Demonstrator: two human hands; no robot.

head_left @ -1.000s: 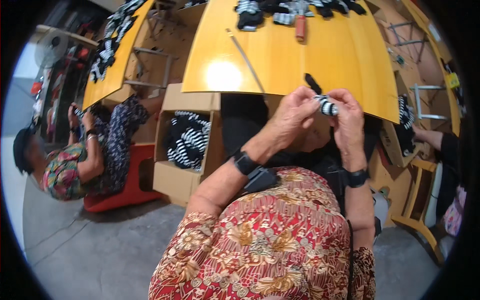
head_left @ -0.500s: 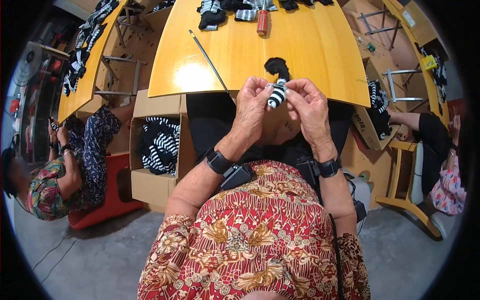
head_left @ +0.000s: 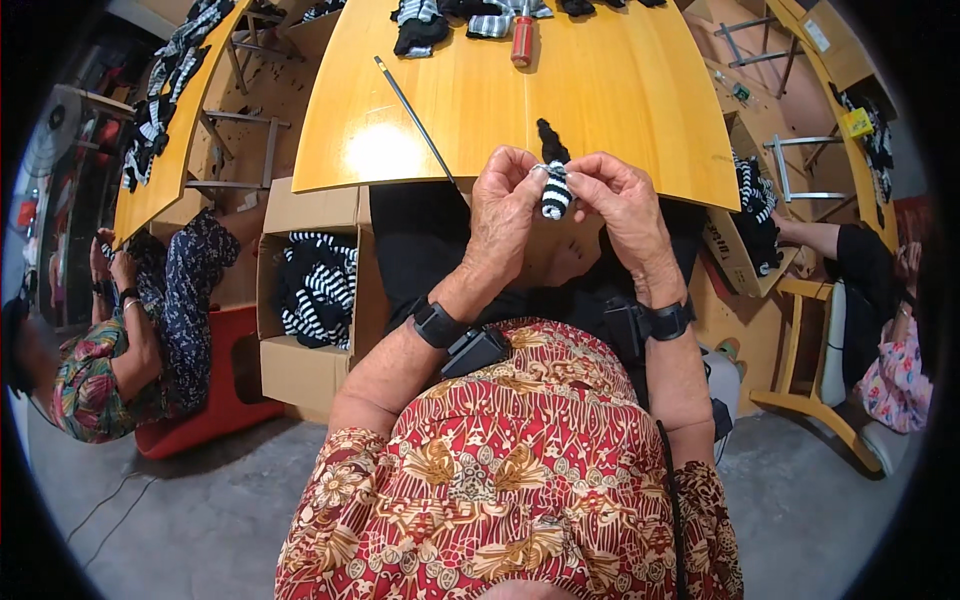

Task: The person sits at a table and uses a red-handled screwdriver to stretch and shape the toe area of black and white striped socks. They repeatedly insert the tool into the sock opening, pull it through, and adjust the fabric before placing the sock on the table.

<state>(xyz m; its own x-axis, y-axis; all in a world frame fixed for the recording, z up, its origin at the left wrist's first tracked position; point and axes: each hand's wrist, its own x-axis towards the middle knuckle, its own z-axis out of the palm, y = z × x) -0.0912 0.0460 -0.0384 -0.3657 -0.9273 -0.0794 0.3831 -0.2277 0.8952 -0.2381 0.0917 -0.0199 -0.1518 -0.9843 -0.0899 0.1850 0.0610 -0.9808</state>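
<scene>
"What sits nearest you?"

"My red and tan patterned shirt [head_left: 480, 450], then a black band [head_left: 440, 325] on my left wrist; the right wrist wears one too."

"And your grip, each side?"

"Both are pinched nearly closed on the same thing. My left grip [head_left: 505, 205] has thumb and forefinger at the left side of a small striped knit piece [head_left: 555, 195], black and white; my right grip [head_left: 620, 215] pinches it from the right."

"Where is that piece, exactly?"

"In front of me, at the near edge of the yellow desk [head_left: 640, 110]. Its striped end points down toward me, its black end away, above the desktop. Whether the black end touches the wood, I can't tell."

"Anything beside you?"

"To my left, an open cardboard box [head_left: 305, 375] with striped knits [head_left: 325, 290] in it; to my right, a second carton [head_left: 728, 255], also holding knitwear [head_left: 757, 200]."

"Further out?"

"A thin dark rod [head_left: 413, 110] slants across the desk, left of my hands, its near end reaching past the edge. Beyond it lies a red-handled tool [head_left: 522, 42], close to a row of dark and striped pieces [head_left: 421, 35] at the far side."
</scene>
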